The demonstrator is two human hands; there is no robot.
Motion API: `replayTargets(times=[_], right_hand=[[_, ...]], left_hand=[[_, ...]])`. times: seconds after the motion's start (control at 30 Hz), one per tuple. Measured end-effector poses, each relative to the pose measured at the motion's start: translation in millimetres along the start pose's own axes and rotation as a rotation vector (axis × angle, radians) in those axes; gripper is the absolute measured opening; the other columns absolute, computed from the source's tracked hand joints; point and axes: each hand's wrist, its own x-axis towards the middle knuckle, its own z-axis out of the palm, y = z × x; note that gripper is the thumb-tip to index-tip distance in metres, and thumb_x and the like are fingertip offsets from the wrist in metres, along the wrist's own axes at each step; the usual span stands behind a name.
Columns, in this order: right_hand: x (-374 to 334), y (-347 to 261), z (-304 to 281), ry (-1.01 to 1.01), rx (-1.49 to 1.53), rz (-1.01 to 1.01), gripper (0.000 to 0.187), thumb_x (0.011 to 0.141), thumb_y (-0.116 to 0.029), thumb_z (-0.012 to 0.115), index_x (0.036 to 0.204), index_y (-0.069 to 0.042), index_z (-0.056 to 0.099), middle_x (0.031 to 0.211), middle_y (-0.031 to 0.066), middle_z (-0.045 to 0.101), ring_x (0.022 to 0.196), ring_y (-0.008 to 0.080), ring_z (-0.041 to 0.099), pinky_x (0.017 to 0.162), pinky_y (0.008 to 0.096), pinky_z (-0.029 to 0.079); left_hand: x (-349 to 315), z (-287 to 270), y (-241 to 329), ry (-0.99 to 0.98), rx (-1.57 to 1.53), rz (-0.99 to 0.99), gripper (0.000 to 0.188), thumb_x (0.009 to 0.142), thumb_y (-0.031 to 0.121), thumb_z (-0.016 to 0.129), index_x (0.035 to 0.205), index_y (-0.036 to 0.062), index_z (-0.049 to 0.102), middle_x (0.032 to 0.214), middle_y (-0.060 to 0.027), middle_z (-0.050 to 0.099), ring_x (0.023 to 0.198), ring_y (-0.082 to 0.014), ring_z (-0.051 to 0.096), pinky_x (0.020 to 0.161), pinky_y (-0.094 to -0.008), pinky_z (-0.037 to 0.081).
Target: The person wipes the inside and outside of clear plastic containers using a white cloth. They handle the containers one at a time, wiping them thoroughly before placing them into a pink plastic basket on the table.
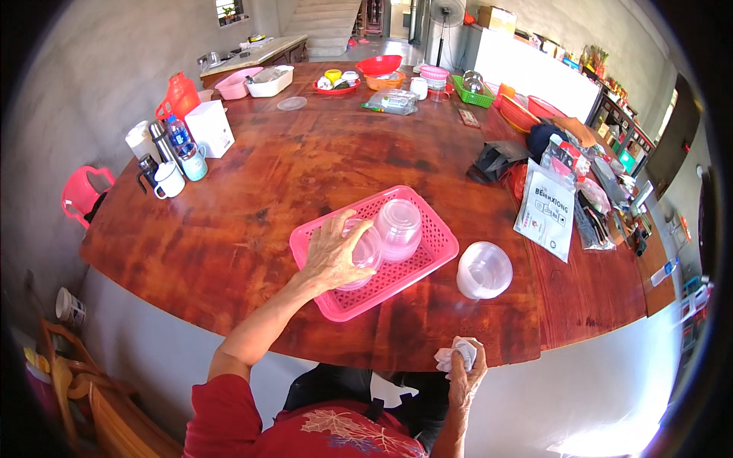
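Note:
A pink plastic basket with a perforated bottom lies at the near middle of the table. Two upside-down clear plastic containers are in it. My left hand curls its fingers round the left clear container, partly covering it. The other clear container stands close beside it on the right. Outside the basket, to its right, an open clear container sits on the wood. By the table's near edge my right hand is closed on a crumpled white cloth or tissue.
At the left stand a red thermos jug, a white box, bottles and mugs. Basins and baskets line the far edge, among them a green basket. Bags, including a white package, pile up on the right of the table.

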Motion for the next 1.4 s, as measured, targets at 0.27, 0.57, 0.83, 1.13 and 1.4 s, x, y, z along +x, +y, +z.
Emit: replayTargets(times=[0.27, 0.57, 0.83, 1.13, 1.4], right_hand=[[27, 26, -3, -0.003, -0.135, -0.165, 0.017, 0.081, 0.001, 0.057, 0.099, 0.001, 0.057, 0.094, 0.0095, 0.059, 0.082, 0.0187, 0.059, 0.072, 0.0312, 0.050], [37, 39, -5, 0.031, -0.327, -0.270, 0.018, 0.080, -0.003, 0.056, 0.097, 0.001, 0.057, 0.094, 0.0112, 0.058, 0.084, 0.0213, 0.057, 0.078, 0.0330, 0.047], [35, 45, -6, 0.023, -0.373, -0.316, 0.024, 0.077, -0.006, 0.060, 0.100, -0.002, 0.058, 0.098, 0.0162, 0.059, 0.089, 0.0332, 0.060, 0.080, 0.0412, 0.048], [45, 48, -21, 0.095, -0.606, -0.479, 0.029, 0.072, -0.004, 0.062, 0.101, -0.004, 0.060, 0.097, 0.0167, 0.059, 0.086, 0.0378, 0.062, 0.073, 0.0423, 0.052], [49, 62, -20, 0.159, -0.634, -0.513, 0.035, 0.066, -0.011, 0.070, 0.098, -0.005, 0.058, 0.092, 0.0157, 0.060, 0.084, 0.0348, 0.061, 0.074, 0.0431, 0.051]], left_hand=[[-7, 10, -26, -0.014, 0.008, -0.067, 0.083, 0.061, 0.037, 0.082, 0.133, 0.0164, 0.047, 0.138, -0.0171, 0.040, 0.128, -0.0359, 0.040, 0.104, -0.0506, 0.035], [-3, -5, -32, 0.035, -0.115, -0.053, 0.084, 0.062, 0.035, 0.082, 0.134, 0.0143, 0.045, 0.134, -0.0170, 0.042, 0.124, -0.0362, 0.042, 0.102, -0.0469, 0.039], [-9, 23, -35, -0.094, 0.013, -0.084, 0.087, 0.059, 0.040, 0.085, 0.134, 0.0157, 0.047, 0.138, -0.0175, 0.040, 0.128, -0.0378, 0.038, 0.107, -0.0492, 0.033], [15, 29, 42, 0.168, -0.093, 0.277, 0.068, 0.065, 0.034, 0.083, 0.122, 0.0095, 0.055, 0.129, -0.0162, 0.044, 0.122, -0.0375, 0.042, 0.100, -0.0498, 0.038], [50, 108, 149, -0.049, -0.181, 0.641, 0.047, 0.079, 0.020, 0.072, 0.120, 0.0049, 0.055, 0.120, -0.0119, 0.052, 0.116, -0.0300, 0.047, 0.098, -0.0441, 0.037]])
